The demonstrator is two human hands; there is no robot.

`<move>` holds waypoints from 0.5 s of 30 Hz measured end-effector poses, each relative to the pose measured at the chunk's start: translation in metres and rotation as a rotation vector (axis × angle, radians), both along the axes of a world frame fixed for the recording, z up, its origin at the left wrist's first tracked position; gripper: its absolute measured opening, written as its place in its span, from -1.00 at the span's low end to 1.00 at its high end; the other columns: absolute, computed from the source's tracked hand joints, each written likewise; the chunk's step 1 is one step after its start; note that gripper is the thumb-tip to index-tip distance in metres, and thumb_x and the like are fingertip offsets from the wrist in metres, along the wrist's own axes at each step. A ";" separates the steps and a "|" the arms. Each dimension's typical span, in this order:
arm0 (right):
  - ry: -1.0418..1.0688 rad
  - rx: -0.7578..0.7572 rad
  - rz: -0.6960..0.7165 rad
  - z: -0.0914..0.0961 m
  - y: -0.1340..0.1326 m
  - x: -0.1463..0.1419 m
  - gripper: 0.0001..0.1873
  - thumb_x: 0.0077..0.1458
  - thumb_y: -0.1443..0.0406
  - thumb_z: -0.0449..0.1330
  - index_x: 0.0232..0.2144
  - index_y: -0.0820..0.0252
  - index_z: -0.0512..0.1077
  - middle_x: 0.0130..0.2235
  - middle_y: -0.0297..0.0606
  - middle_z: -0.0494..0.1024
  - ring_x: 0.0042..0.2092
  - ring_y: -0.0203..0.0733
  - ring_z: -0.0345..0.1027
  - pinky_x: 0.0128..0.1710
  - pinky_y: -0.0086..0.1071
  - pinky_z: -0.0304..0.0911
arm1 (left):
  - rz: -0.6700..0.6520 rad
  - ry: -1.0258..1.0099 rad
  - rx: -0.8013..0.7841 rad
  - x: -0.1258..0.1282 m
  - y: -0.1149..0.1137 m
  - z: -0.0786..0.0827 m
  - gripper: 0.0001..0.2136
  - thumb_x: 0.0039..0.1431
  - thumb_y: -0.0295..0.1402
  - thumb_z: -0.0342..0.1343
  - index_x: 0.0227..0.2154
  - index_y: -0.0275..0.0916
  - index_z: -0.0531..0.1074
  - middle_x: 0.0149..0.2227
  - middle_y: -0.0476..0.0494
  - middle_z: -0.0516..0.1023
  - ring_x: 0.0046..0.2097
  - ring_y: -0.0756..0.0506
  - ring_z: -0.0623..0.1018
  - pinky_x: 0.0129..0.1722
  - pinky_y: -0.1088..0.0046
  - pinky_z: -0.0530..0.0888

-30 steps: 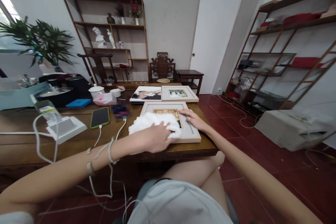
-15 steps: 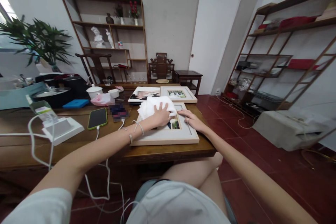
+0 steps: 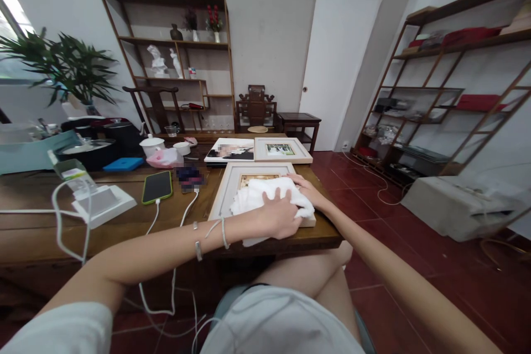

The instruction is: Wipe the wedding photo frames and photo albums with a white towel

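A bunched white towel [image 3: 259, 194] lies over the lower right part of a light wooden picture frame [image 3: 220, 191] on the table. My left hand [image 3: 280, 214] presses onto the towel, its fingers bent over the cloth and apart from one another. Along the frame's right side, my right hand [image 3: 309, 191] holds the edge, with its fingers laid over the border beside the towel. Above the cloth, a strip of the picture [image 3: 253, 178] shows; the rest is covered.
Behind lie another framed picture [image 3: 286, 149] and a photo panel [image 3: 228, 150]. To the left are a charging phone [image 3: 157, 187], a dark blurred-out item [image 3: 189, 177], a pink plastic bag [image 3: 165, 158], a blue box [image 3: 123, 164] and a white stand [image 3: 103, 204] with cables.
My left hand has slid the towel from the frame's upper left down to its lower right, uncovering the top border. My right hand has stayed at the right edge.
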State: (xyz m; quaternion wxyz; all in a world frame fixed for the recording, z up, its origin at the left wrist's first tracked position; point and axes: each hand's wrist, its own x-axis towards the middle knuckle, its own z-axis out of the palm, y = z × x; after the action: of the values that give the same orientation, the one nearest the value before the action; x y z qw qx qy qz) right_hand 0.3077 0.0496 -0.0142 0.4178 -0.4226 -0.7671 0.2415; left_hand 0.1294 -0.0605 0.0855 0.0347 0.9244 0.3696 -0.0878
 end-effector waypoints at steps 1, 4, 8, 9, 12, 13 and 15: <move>-0.001 -0.003 0.003 0.000 0.000 0.000 -0.52 -0.09 0.43 0.00 -0.11 0.03 0.45 0.03 -0.31 0.43 0.16 -0.10 0.12 0.21 -0.09 -0.09 | 0.002 0.015 -0.006 0.001 0.002 -0.001 -0.66 0.23 -0.31 -0.23 -0.09 -0.30 0.37 0.23 -0.38 0.06 0.23 -0.39 0.06 0.00 -0.22 0.18; -0.019 0.008 0.005 -0.001 0.000 -0.001 -0.46 -0.13 0.48 -0.03 -0.10 0.04 0.44 0.04 -0.32 0.42 0.17 -0.10 0.10 0.22 -0.07 -0.12 | 0.009 0.051 0.014 -0.003 0.005 0.000 -0.64 0.22 -0.31 -0.22 -0.10 -0.35 0.38 0.24 -0.43 0.03 0.22 -0.41 0.09 0.00 -0.21 0.19; -0.040 0.033 -0.019 -0.003 0.001 -0.001 -0.45 -0.14 0.48 -0.03 -0.08 0.07 0.43 0.06 -0.30 0.40 0.18 -0.11 0.09 0.23 -0.07 -0.12 | 0.028 0.110 0.071 -0.026 0.008 0.007 -0.63 0.21 -0.29 -0.24 -0.18 -0.34 0.44 0.12 -0.42 0.26 0.10 -0.38 0.29 -0.11 -0.03 0.36; -0.041 0.032 -0.024 -0.003 0.001 -0.001 -0.46 -0.13 0.48 -0.02 -0.08 0.08 0.43 0.06 -0.29 0.40 0.18 -0.11 0.09 0.23 -0.07 -0.11 | 0.048 0.130 0.072 -0.034 0.010 0.009 -0.63 0.21 -0.28 -0.23 -0.21 -0.34 0.45 0.03 -0.41 0.35 0.02 -0.34 0.38 -0.15 0.06 0.40; -0.044 0.023 -0.032 -0.004 0.002 -0.002 -0.46 -0.13 0.48 -0.02 -0.08 0.10 0.43 0.06 -0.26 0.40 0.18 -0.11 0.09 0.23 -0.08 -0.10 | 0.085 0.159 0.053 -0.054 0.022 0.017 -0.71 0.11 -0.27 -0.09 -0.28 -0.31 0.46 -0.22 -0.31 0.51 -0.24 -0.21 0.51 -0.30 0.29 0.44; -0.044 0.023 -0.037 -0.005 0.002 -0.002 -0.46 -0.13 0.48 -0.03 -0.08 0.11 0.43 0.06 -0.26 0.39 0.19 -0.11 0.09 0.23 -0.08 -0.10 | 0.078 0.149 0.060 -0.059 0.028 0.018 -0.75 0.06 -0.30 -0.03 -0.30 -0.30 0.46 -0.26 -0.27 0.51 -0.29 -0.18 0.51 -0.34 0.34 0.43; -0.041 0.026 -0.047 -0.005 0.002 -0.002 -0.46 -0.12 0.48 -0.04 -0.07 0.12 0.42 0.07 -0.26 0.39 0.19 -0.12 0.08 0.23 -0.08 -0.10 | 0.074 0.115 0.120 -0.062 0.041 0.021 -0.78 -0.01 -0.36 0.03 -0.30 -0.30 0.45 -0.28 -0.23 0.51 -0.31 -0.15 0.50 -0.36 0.40 0.42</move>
State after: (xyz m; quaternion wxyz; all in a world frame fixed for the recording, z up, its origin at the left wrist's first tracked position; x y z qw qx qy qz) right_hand 0.3055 0.0521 -0.0197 0.4130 -0.4400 -0.7685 0.2129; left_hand 0.0670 -0.0193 0.1061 -0.0389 0.9040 0.4093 -0.1171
